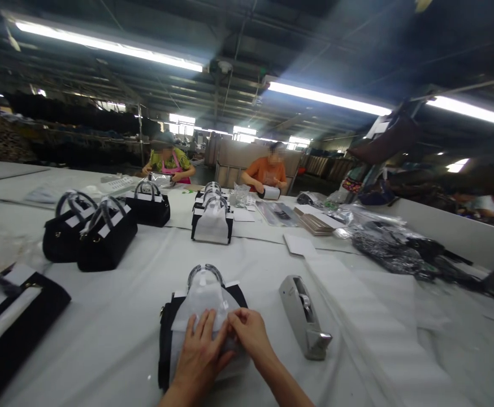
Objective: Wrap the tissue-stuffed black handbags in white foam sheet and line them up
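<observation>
A black handbag point(166, 322) lies flat on the white table point(115, 316) right in front of me, its front and handles covered by white foam wrap point(204, 299). My left hand point(198, 353) rests flat on the wrap with fingers stretched out. My right hand point(249, 330) is beside it, fingers curled and pinching the wrap's edge at the bag's middle.
A grey tape dispenser point(304, 316) lies right of the bag, foam sheets point(382, 316) beyond it. Black handbags stand at left point(103, 237) and one at the near left edge point(13, 322); a wrapped one point(212, 223) stands ahead. Two people work at the table's far side.
</observation>
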`<state>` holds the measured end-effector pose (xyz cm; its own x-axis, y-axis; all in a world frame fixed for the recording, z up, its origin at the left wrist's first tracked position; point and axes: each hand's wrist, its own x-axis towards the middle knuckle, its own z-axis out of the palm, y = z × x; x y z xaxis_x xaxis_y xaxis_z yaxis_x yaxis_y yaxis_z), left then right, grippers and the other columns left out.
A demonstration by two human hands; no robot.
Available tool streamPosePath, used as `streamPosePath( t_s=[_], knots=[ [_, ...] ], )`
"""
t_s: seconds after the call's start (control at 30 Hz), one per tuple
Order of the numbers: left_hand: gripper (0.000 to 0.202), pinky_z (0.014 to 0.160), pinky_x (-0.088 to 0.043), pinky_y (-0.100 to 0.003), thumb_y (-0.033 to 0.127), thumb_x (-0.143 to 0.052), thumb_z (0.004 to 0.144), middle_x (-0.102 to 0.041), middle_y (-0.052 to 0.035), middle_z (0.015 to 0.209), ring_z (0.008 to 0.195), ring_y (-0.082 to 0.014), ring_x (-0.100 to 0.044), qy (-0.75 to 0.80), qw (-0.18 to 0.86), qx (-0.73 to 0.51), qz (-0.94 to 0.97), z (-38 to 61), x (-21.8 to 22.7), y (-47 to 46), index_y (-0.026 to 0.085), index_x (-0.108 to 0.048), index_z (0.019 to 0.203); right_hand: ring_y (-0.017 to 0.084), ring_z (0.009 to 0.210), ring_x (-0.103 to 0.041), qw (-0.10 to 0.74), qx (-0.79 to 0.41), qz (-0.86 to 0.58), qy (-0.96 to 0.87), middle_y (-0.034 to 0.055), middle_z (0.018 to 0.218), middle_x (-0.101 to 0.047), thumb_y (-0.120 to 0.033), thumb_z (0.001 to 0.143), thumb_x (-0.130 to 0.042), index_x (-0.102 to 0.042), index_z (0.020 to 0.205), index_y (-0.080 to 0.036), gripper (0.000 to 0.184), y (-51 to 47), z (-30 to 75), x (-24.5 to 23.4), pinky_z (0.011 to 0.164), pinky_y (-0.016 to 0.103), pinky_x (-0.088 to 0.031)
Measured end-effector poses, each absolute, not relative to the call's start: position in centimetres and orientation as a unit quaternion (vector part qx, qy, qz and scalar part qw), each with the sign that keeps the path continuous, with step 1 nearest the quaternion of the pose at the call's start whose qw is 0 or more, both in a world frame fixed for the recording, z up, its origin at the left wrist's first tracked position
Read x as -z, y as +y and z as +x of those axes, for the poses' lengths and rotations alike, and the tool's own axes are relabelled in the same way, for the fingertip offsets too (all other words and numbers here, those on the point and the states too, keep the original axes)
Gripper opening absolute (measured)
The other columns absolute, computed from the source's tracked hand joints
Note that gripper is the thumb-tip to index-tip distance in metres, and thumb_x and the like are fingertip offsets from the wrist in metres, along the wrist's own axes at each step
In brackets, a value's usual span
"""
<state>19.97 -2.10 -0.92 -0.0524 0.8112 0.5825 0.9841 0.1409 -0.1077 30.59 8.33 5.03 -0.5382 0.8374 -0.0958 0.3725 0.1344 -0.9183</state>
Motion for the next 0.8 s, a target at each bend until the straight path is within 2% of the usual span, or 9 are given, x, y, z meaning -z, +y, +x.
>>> streamPosePath(
  t_s=[0.3,0.43,0.5,0.6,0.7,0.8],
  knots=[
    [0.049,0.103,-0.03,-0.053,0.043,-0.059,0.078,-0.053,-0.0125,0.127,0.12,-0.0289,-0.045,-0.734,0.191,0.229,-0.61,20.5,0.2,-2.2,0.022,-0.052,0.122,0.01,0.033,-0.05,0.175,-0.427,-0.503,-0.731,0.0001,0.04,-0.057,-0.022,0.073,-0.053,-0.059,0.048,-0.017,0.027,8.6,29.8,-5.0,0.037,0.018,-0.038],
    [0.066,0.099,-0.03,-0.053,0.045,-0.064,0.071,-0.056,-0.0076,0.116,0.107,-0.0286,-0.05,-0.756,0.102,0.251,-0.596,20.6,-1.6,-2.0,0.031,-0.042,0.132,0.011,0.034,-0.05,0.178,-0.404,-0.509,-0.739,0.0001,0.034,-0.053,-0.022,0.072,-0.054,-0.055,0.04,-0.018,0.031,8.6,29.6,-5.0,0.039,0.018,-0.038],
    [0.067,0.096,-0.03,-0.052,0.046,-0.067,0.067,-0.056,-0.0071,0.112,0.103,-0.0291,-0.05,-0.769,0.07,0.251,-0.584,20.6,-2.4,-1.8,0.033,-0.045,0.129,0.012,0.035,-0.053,0.185,-0.405,-0.509,-0.736,0.0002,0.035,-0.053,-0.025,0.073,-0.056,-0.054,0.041,-0.018,0.032,8.4,29.6,-4.9,0.039,0.019,-0.039],
    [0.063,0.096,-0.027,-0.052,0.044,-0.067,0.066,-0.055,-0.0085,0.11,0.102,-0.0298,-0.048,-0.78,0.054,0.249,-0.572,20.8,-2.9,-1.7,0.029,-0.05,0.125,0.013,0.039,-0.057,0.196,-0.425,-0.512,-0.72,0.0008,0.041,-0.058,-0.027,0.074,-0.056,-0.057,0.049,-0.017,0.026,7.7,29.9,-4.5,0.039,0.019,-0.041],
    [0.062,0.096,-0.026,-0.051,0.043,-0.067,0.066,-0.054,-0.0083,0.11,0.102,-0.0297,-0.047,-0.778,0.052,0.244,-0.576,20.8,-2.8,-1.9,0.03,-0.051,0.125,0.014,0.04,-0.059,0.218,-0.445,-0.526,-0.691,-0.0007,0.049,-0.062,-0.025,0.074,-0.055,-0.061,0.076,-0.016,0.011,6.9,30.4,-3.9,0.037,0.02,-0.042],
    [0.058,0.095,-0.025,-0.05,0.046,-0.064,0.07,-0.054,-0.0077,0.109,0.102,-0.0294,-0.046,-0.777,0.055,0.24,-0.579,20.8,-2.6,-2.1,0.031,-0.052,0.124,0.015,0.037,-0.055,0.247,-0.442,-0.541,-0.671,-0.0055,0.049,-0.059,-0.024,0.074,-0.056,-0.051,0.103,-0.016,0.031,6.4,31.0,-3.3,0.034,0.021,-0.04]
  ],
)
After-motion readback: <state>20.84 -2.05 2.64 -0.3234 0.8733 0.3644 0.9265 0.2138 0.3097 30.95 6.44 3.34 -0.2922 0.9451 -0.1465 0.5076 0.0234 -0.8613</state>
